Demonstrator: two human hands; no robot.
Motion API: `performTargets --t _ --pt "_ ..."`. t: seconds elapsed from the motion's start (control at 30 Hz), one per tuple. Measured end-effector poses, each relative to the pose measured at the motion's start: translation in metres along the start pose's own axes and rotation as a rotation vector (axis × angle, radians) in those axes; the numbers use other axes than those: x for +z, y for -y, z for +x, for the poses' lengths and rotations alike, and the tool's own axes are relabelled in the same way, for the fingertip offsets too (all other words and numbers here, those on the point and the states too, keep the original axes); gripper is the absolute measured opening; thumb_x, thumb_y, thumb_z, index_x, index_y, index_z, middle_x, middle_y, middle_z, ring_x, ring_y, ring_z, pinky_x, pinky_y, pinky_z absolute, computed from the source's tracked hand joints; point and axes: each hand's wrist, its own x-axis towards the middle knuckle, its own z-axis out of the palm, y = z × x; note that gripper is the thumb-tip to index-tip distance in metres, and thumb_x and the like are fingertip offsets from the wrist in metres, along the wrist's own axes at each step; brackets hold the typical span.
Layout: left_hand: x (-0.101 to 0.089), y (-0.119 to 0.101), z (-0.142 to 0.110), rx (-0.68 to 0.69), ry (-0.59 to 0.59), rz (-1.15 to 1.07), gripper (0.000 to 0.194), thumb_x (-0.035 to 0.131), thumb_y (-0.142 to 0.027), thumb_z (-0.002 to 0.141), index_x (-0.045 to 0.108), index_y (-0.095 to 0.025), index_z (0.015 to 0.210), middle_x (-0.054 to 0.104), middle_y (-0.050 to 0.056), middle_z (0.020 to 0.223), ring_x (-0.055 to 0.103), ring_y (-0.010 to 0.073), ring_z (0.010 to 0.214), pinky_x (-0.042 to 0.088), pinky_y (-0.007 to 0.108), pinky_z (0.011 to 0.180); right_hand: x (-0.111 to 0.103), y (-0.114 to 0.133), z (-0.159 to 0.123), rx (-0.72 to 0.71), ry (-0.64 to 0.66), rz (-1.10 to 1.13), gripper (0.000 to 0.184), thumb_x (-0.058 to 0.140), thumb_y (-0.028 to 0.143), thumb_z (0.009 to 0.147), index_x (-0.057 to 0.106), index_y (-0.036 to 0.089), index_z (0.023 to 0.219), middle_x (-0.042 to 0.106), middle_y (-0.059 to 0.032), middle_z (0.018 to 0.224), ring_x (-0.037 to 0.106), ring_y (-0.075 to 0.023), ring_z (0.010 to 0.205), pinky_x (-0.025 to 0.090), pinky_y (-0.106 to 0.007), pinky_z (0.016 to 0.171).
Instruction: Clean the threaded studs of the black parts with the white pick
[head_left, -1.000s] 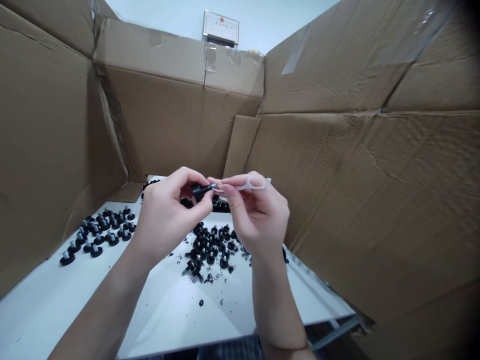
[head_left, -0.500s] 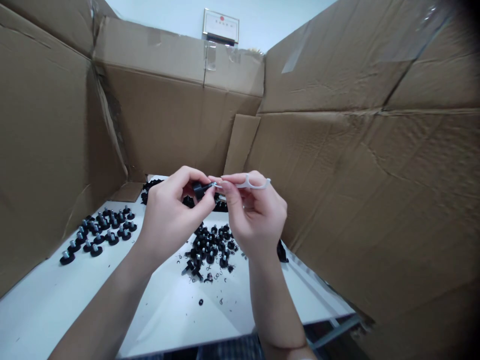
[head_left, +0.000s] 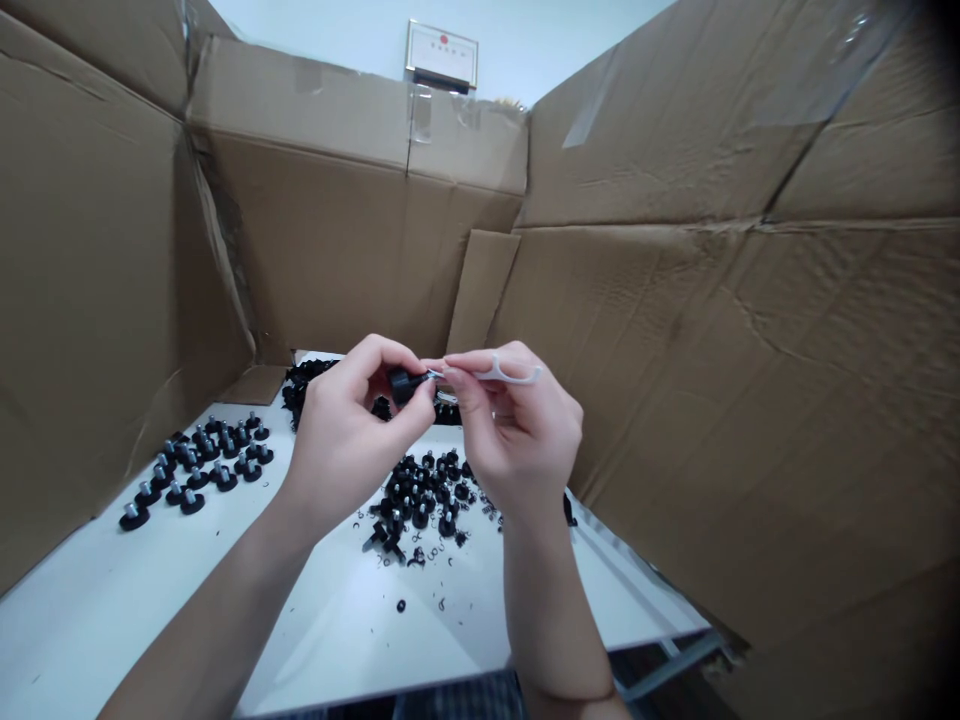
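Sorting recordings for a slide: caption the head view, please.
Above a white table, the left hand holds a black screw and the right hand a white pick close by.

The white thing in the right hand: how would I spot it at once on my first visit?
Inside the brown cardboard walls, look above the white table for the right hand. It pinches a slim white tool with a curved, forked outer end. Unlike the chunky black knob in the left hand beside it, the tool is white and thin.

Left hand [head_left: 354, 412], right hand [head_left: 519, 430] both pinching, close together (forearms [head_left: 546, 590] bare)
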Motion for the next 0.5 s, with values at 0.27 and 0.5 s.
performTargets --t 0.27,0.5 --pt "0.0021 -0.0006 -0.0029 0.000 -0.027 -0.028 0.004 0.063 -0.019 0.080 0.060 -0.022 0.079 0.061 -0.004 0.071 0.051 0.0082 0.057 0.041 0.019 0.048 -0.0005 0.0036 -0.0003 0.006 -0.005 0.006 0.017 0.060 0.008 0.086 0.065 0.022 0.094 0.070 -0.0012 0.084 0.067 -0.0134 0.073 0.059 -0.029 0.063" --pt "-0.0008 0.0027 -0.0016 0.064 0.001 0.008 0.005 0.064 -0.018 0.081 0.060 -0.022 0.082 0.063 -0.002 0.077 0.055 0.0095 0.062 0.044 0.020 0.054 -0.0033 0.0060 0.0037 0.057 -0.042 0.016 0.016 0.054 0.015 0.091 0.067 0.021 0.086 0.074 -0.0045 0.092 0.071 -0.0178 0.090 0.061 -0.036 0.078"
